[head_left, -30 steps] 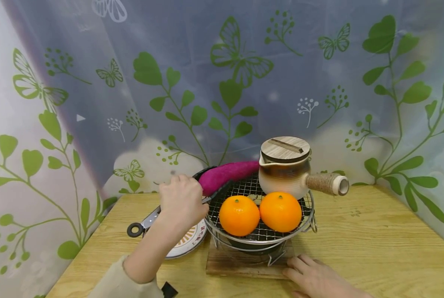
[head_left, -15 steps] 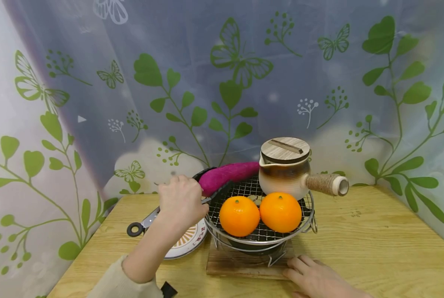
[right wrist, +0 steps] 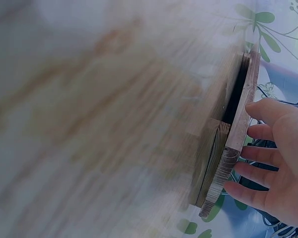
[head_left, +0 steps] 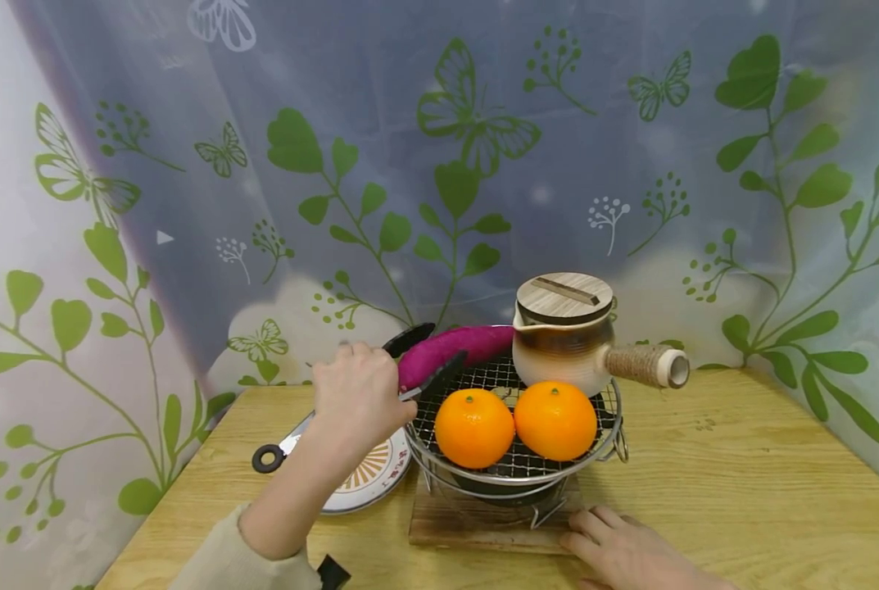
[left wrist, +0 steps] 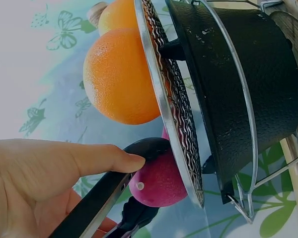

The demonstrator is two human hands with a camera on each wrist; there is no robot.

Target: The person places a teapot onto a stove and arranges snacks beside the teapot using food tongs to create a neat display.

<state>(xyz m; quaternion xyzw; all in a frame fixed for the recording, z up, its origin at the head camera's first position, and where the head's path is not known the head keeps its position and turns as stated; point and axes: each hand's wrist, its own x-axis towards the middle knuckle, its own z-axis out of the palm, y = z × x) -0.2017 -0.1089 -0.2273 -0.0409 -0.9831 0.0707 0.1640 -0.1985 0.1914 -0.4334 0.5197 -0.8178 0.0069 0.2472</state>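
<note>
In the head view my left hand grips a pair of kitchen tongs with black tips. The tips stand on both sides of a purple sweet potato, with a gap showing at the far one. The sweet potato lies on the round wire grill rack, its far end near the teapot. In the left wrist view my thumb lies along the tongs, beside the sweet potato's end. My right hand rests its fingers against the edge of the wooden board under the stove.
Two oranges sit at the rack's front. Behind them stands a side-handled teapot with a wooden lid. A patterned white plate lies left of the stove, partly under my left arm. A printed curtain hangs behind the table.
The tongs' tips have spread apart, and a gap has opened at the sweet potato's far side. The sweet potato has shifted slightly lower. My right hand stays in place.
</note>
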